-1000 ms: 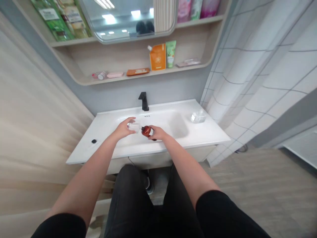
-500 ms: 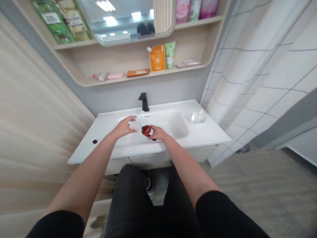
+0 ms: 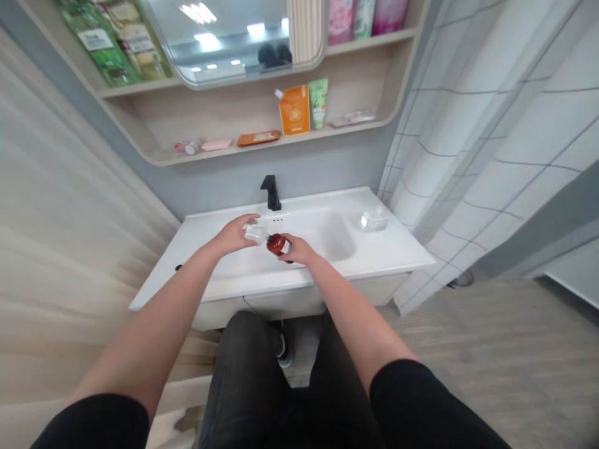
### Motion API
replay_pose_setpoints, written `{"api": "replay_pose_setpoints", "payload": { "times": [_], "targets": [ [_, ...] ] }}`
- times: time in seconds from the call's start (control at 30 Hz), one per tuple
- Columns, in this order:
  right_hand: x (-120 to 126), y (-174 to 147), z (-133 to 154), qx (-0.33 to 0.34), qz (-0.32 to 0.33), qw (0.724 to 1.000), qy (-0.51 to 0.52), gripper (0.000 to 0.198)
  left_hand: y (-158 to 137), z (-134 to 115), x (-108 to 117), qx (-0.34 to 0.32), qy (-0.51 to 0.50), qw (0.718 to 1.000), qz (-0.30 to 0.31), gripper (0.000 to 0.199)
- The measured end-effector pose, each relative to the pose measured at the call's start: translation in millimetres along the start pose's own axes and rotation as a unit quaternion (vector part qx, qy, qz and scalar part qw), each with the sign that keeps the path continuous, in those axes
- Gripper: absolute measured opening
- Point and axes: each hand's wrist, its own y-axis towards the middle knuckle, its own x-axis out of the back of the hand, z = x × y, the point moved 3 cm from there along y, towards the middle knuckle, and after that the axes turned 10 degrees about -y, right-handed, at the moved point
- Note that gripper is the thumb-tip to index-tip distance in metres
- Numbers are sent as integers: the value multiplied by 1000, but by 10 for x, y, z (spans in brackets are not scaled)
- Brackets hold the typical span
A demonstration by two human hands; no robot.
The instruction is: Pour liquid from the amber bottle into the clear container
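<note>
While dark trousers (image 3: 238,368) fill the near foreground, the work sits just past the counter's front edge, over the near side of a white basin (image 3: 339,234). Hands separate, each closed on its own thing. Right hand (image 3: 296,249): curled round the labelled body of a brown bottle (image 3: 277,244), tilted, dark neck pointing left. Left hand (image 3: 236,236): thumb and fingers about a clear container (image 3: 256,234), tipped toward that neck. Neck inside the mouth or only at the rim: cannot tell.

Handling, by judgement: bottle probably the heavier, glossy and slick if wet, best gripped low round the body. Container likely light and stiff, glass or hard plastic unclear; hold by the sides, leaving the mouth free.

Counter (image 3: 397,249) smooth, glossy white; small black piece (image 3: 178,267) at left, partly behind the forearm; clear angular object (image 3: 374,221) at right. Beyond, a blocky matt black faucet (image 3: 271,193).

Farthest, a pale round-cornered shelf (image 3: 187,157): limp-looking orange pouch (image 3: 294,111), flattened green tube (image 3: 319,103). Above, a reflective mirror (image 3: 224,43).
</note>
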Motion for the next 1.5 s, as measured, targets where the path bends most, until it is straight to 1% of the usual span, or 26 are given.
{"api": "replay_pose_setpoints", "payload": {
  "times": [0.13,0.3,0.5,0.77,0.9,1.1,1.27,1.5],
  "targets": [
    [4,-2,-4,6,-11,1000,7,85,43,-60,21,-15,18,1000,6,90],
    [15,-15,9,4,-17,1000,24,86,70,-198,49,-33,46,998,12,88],
    [28,-18,19,9,-30,999,23,86,107,-333,78,-35,62,997,28,89],
    [26,-8,17,9,-38,999,26,86,202,-422,103,-45,91,994,46,89],
    [42,-8,26,17,-52,998,27,86,261,-450,118,-37,88,994,49,91],
    [35,-17,12,3,-49,998,43,84,344,-508,129,-46,103,992,62,97],
    [48,-8,2,21,-69,996,49,86,403,-566,143,-56,124,988,72,96],
    [62,3,-17,27,-79,994,73,88,467,-673,153,-58,134,986,84,95]
  ]
}}
